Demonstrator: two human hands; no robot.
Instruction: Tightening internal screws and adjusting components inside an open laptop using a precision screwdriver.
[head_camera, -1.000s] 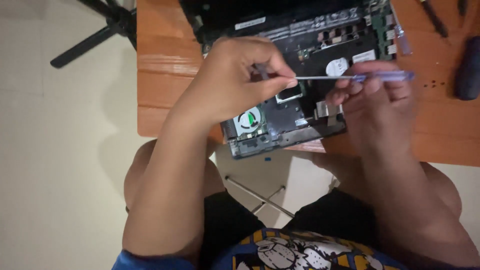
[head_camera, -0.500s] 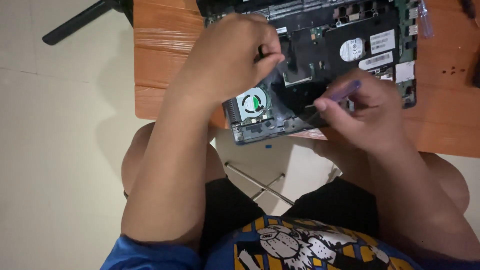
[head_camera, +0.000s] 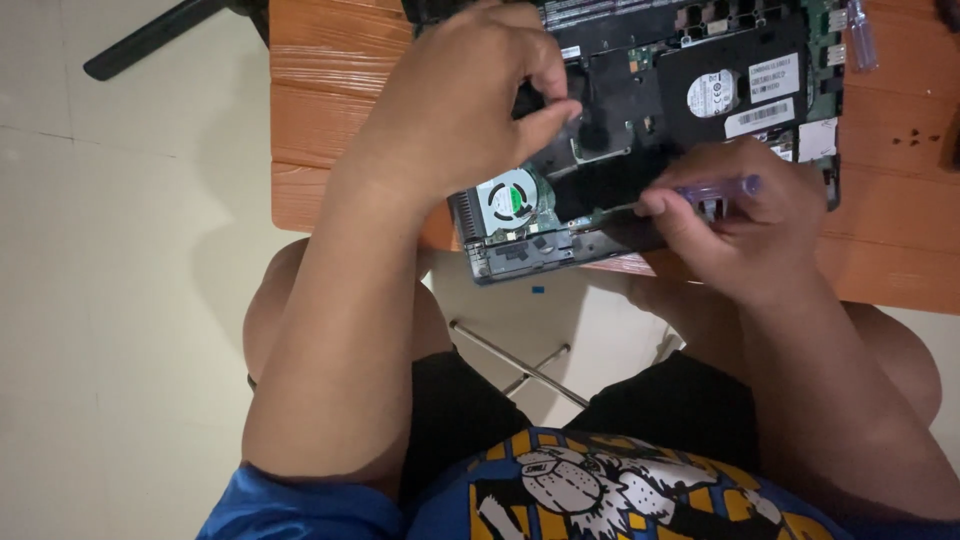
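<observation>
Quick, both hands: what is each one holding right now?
Left hand: fingers pinched shut over the opened laptop; what it pinches cannot be told.
Right hand: closed on a clear purple-handled screwdriver.

Table: orange wooden table (head_camera: 330, 110) runs across the top of the frame.
Floor: pale tiled floor (head_camera: 110, 300) fills the left side.
Upper left: a dark stand leg (head_camera: 150, 40) angles across the tiles.
Upper right: a clear-handled tool (head_camera: 860, 40) lies on the wood.
Lower centre: thin metal bars (head_camera: 520, 365) cross between the knees.

Translucent purple screwdriver (head_camera: 712, 189), orange table (head_camera: 330, 90)
</observation>
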